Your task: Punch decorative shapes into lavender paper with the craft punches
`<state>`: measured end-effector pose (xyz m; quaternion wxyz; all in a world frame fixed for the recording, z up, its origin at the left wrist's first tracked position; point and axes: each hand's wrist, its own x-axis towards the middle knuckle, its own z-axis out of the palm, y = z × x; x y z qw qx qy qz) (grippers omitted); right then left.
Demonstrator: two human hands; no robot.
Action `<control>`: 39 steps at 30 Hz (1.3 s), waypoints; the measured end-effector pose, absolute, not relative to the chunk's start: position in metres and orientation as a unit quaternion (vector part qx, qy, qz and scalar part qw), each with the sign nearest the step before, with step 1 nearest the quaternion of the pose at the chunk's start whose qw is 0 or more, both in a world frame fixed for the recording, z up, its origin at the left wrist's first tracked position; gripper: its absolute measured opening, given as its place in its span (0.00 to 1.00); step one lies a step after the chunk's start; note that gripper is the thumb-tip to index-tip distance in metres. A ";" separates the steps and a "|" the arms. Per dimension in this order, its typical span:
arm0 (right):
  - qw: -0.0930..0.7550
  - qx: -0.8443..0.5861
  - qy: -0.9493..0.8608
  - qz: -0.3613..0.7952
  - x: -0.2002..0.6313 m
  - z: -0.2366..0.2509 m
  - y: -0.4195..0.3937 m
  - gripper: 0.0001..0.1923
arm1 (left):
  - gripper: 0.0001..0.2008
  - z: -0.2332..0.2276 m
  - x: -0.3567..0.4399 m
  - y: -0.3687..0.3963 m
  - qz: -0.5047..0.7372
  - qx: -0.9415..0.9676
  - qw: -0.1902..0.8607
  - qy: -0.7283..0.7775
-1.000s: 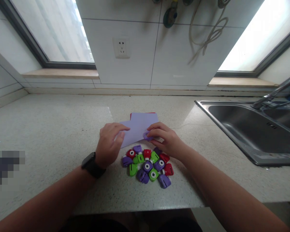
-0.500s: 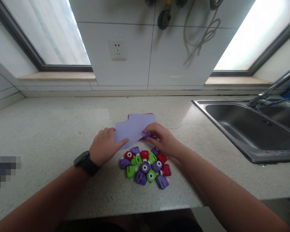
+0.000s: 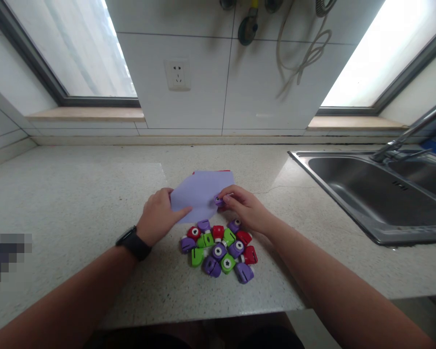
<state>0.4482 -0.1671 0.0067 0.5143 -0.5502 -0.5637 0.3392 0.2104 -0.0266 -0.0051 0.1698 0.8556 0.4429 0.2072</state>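
My left hand (image 3: 162, 213) grips the left edge of a sheet of light purple paper (image 3: 199, 191), its thumb on top and its other fingers at the edge or beneath. Between the thumb and fingers of my right hand (image 3: 243, 206) is a small purple craft punch (image 3: 219, 200), at the paper's right edge. Whether the paper sits in the punch's slot I cannot tell. More purple paper lies behind, with a strip of red paper (image 3: 224, 170) peeking out. Just below the sheet lies a cluster of several craft punches in purple, green (image 3: 227, 263) and red (image 3: 250, 255).
A speckled stone counter (image 3: 76, 203) carries everything. On the right is a steel sink (image 3: 349, 194) with a tap (image 3: 403, 138). A socket (image 3: 178, 75) and a looped cable (image 3: 308, 55) are on the tiled wall behind.
The held sheet has turned slightly and shifted left, its upper left corner now slanting. My right fingers have closed further over the punch. The cluster of punches stays in place.
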 end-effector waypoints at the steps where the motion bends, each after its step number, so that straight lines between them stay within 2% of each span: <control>1: 0.518 -0.553 -0.556 0.343 0.449 0.006 -0.166 0.10 | 0.36 -0.006 0.211 -0.025 0.230 0.837 0.222 0.444; 4: 0.526 -0.558 -0.537 0.351 0.452 0.002 -0.164 0.10 | 0.36 -0.007 0.212 -0.024 0.290 0.754 0.418 0.416; 6: 0.545 -0.558 -0.517 0.352 0.455 0.001 -0.162 0.14 | 0.34 -0.005 0.213 -0.024 0.322 0.688 0.528 0.381; 9: 0.586 -0.549 -0.465 0.373 0.460 0.001 -0.161 0.24 | 0.27 -0.002 0.215 -0.027 0.346 0.615 0.626 0.332; 12: 0.610 -0.539 -0.416 0.405 0.464 0.004 -0.161 0.21 | 0.21 0.002 0.216 -0.030 0.347 0.556 0.684 0.320; 19: 0.619 -0.531 -0.385 0.432 0.468 0.008 -0.164 0.14 | 0.23 0.006 0.215 -0.034 0.338 0.518 0.710 0.337; 27: 0.666 -0.488 -0.336 0.454 0.465 0.010 -0.162 0.17 | 0.24 0.004 0.218 -0.037 0.363 0.512 0.716 0.307; 32: 0.639 -0.496 -0.343 0.477 0.461 0.008 -0.162 0.13 | 0.27 0.006 0.217 -0.038 0.356 0.527 0.703 0.319; 39: 0.617 -0.501 -0.355 0.492 0.456 0.009 -0.163 0.12 | 0.25 0.005 0.217 -0.038 0.362 0.531 0.700 0.310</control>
